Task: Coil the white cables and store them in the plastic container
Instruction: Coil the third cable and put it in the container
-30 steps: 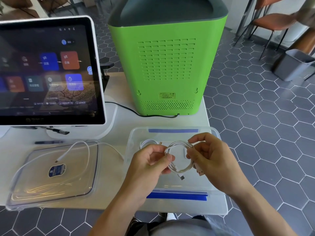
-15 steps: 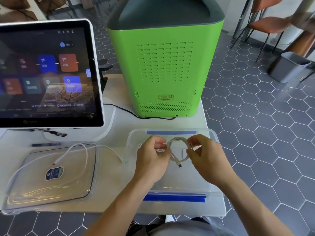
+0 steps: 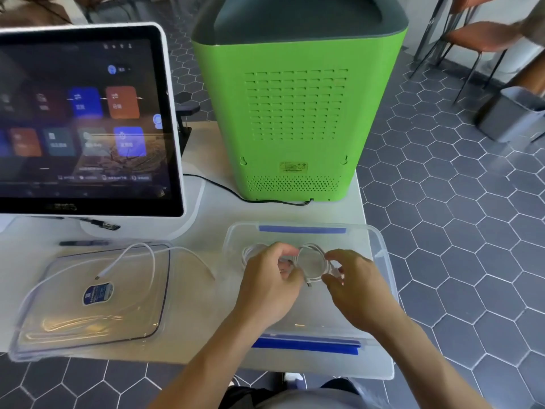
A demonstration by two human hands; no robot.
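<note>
A coiled white cable (image 3: 313, 262) hangs low inside the clear plastic container (image 3: 380, 252), which has blue strips on its near and far rims. My left hand (image 3: 269, 286) pinches the coil's left side and my right hand (image 3: 358, 286) pinches its right side. One plug end dangles under the coil. Another white coil (image 3: 250, 250) lies in the container behind my left hand, partly hidden. A loose, uncoiled white cable (image 3: 153, 261) sprawls over the clear lid (image 3: 88, 314) to the left.
A white-framed touchscreen (image 3: 85, 119) stands at the back left and a tall green machine (image 3: 295, 113) at the back centre, its black cord on the table. A dark pen (image 3: 82, 242) lies near the screen base. The table's right edge runs beside the container.
Both hands have carried the coil forward and down into the container, closer to its floor. The loose cable on the lid has not moved.
</note>
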